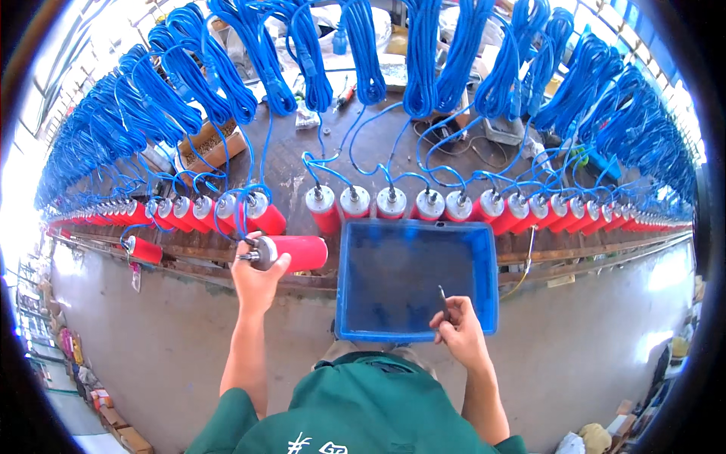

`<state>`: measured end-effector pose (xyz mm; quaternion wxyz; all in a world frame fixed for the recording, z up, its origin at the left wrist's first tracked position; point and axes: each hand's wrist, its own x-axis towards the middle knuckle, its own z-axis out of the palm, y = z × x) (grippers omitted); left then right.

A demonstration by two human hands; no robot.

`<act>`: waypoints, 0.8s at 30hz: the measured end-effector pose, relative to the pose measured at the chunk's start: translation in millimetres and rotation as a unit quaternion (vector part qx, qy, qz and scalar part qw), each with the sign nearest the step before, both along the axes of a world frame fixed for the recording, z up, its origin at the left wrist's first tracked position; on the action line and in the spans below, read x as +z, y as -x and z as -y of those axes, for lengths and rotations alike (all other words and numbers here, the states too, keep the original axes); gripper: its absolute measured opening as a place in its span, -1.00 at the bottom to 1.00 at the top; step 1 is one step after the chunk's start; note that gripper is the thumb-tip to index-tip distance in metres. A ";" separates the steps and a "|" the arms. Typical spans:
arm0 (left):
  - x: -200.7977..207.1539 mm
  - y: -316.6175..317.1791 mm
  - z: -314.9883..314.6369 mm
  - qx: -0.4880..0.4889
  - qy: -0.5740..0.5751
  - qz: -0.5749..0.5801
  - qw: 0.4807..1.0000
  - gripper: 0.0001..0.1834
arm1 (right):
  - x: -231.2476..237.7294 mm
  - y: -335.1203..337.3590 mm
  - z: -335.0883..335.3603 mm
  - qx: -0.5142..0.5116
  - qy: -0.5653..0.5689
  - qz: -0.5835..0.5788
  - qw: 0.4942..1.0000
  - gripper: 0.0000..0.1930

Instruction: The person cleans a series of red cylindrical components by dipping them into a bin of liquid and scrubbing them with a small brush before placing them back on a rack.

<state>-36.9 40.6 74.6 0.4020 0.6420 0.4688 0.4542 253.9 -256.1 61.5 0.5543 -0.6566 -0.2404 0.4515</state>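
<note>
Wrapped round the metal-capped end of a red cylinder (304, 253) is my left hand (255, 281). The cylinder lies sideways in the air at the bench edge, left of the tray, and a blue cable runs up from its cap. Over the near right corner of a blue plastic tray (493, 299), my right hand (460, 330) is closed on a slim dark pen-like tool (442, 301), its tip pointing up. The tool's exact kind is not clear. The tray's dark inside mirrors blue shapes, like liquid.
Red cylinders (392, 203) with metal caps line the bench edge on both sides. Blue cable coils (422, 64) hang above in a long row. On the dark bench (295, 151) are a cardboard box (215, 147) and loose parts. Grey floor (181, 333) lies below.
</note>
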 end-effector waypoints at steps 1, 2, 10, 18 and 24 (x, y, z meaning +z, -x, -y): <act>3.1 3.9 4.3 0.001 0.017 0.019 1.000 -0.39 | 1.7 -0.5 -1.7 0.017 -0.013 0.018 1.000 -0.63; 9.1 4.5 7.9 0.001 0.043 0.074 0.996 -0.40 | 8.9 -0.6 -5.6 0.022 0.002 0.029 0.999 -0.69; -34.0 -16.0 38.2 -0.051 0.304 0.240 0.921 -0.53 | 3.9 -12.2 -1.3 0.015 0.034 0.033 0.999 -0.71; -73.4 -21.8 39.8 -0.099 0.414 0.208 0.881 -0.28 | 4.7 -11.4 -13.7 -0.009 -0.018 0.060 0.998 -0.79; -73.2 -23.4 38.3 -0.107 0.425 0.201 0.876 -0.25 | -19.5 -6.8 -47.7 0.003 -0.044 0.115 0.992 -0.78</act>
